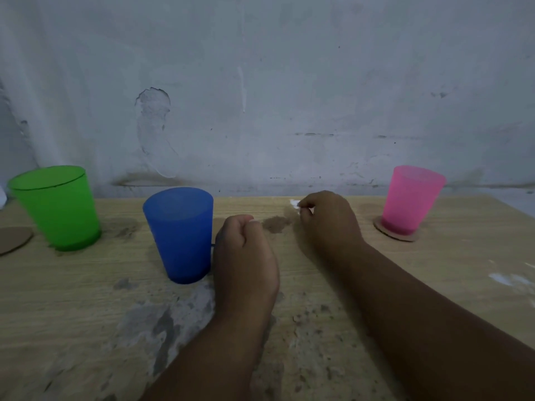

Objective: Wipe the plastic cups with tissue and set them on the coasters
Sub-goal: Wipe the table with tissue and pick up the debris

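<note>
Head view. Pink cup [412,198] done, on coaster [379,228]. Pending: blue cup [179,235], green cup [58,206], both on tabletop [434,270]; spare coaster [14,240] far left. Right hand [327,218] pinching tissue [294,203]; left hand [246,256] fisted beside blue cup, seemingly empty. Next, probably: grip blue, wipe.

Blue cup [179,235] just beside left hand [246,256]; open tabletop [434,270] toward pink cup [411,198]

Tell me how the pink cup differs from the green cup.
The pink cup is pink; the green cup is green. The pink cup stands on a cardboard coaster; the green cup stands on the bare table, next to an unused coaster. The pink cup is far right, the green cup far left. Both are upright, translucent plastic.
</note>
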